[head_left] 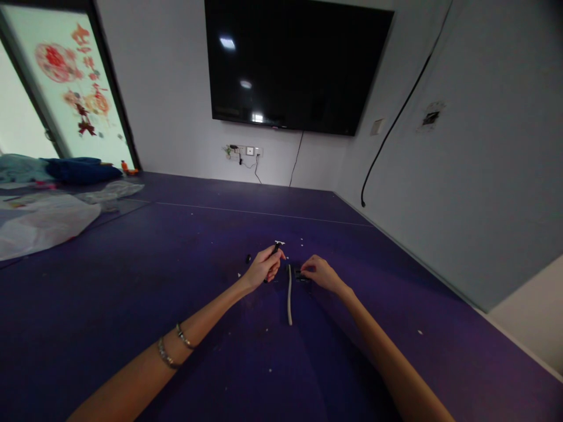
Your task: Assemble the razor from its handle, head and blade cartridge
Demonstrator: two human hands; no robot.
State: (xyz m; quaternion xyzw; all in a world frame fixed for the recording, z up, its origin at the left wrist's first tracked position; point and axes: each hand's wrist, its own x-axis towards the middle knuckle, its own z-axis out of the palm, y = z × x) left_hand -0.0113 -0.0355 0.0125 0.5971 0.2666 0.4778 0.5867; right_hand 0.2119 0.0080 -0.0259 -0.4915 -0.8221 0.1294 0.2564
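Observation:
My left hand (264,266) is closed around a slim black-handled tool (277,248). A small pale piece shows at the tool's upper end; its exact kind is too small to make out. My right hand (323,274) has its fingertips together at a small dark flat object (301,275) lying on the purple surface (197,305). Between the two hands lies a short grey cable-like length (289,299), pointing toward me, its far end close to the dark object. Left of my left hand sits a tiny black piece (248,258).
White scraps (301,241) are scattered on the surface. Clear plastic sheeting (53,220) and a dark blue cloth bundle (81,170) lie at the left. A black cable (391,126) hangs along the right wall. A television (299,64) is mounted above wall sockets (250,150).

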